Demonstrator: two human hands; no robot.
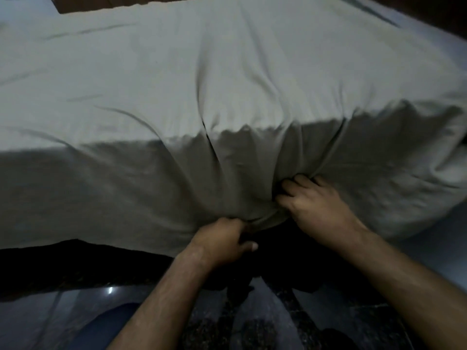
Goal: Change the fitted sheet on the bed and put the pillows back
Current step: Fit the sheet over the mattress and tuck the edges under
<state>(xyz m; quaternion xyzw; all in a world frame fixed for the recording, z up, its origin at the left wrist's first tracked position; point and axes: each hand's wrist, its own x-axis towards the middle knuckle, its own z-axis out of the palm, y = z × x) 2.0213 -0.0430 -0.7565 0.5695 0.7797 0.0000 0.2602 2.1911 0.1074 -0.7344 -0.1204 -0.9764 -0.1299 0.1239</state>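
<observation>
The pale fitted sheet point(202, 79) lies spread over the mattress top and hangs down its near side, gathered into a bunch at the lower edge; the left hand point(222, 243) has its fingers curled round that bunched hem, and the right hand point(316, 200) grips a fold of the same cloth just beside it, creases fanning up from both; no pillows are in view. The likely step is pulling the hem down and under the mattress; the risk, as I judge it, is that a hard tug here drags the sheet off a far corner, or the cloth slips from the grip and springs back; the dark polished floor point(75, 311) below looks slick underfoot.
</observation>
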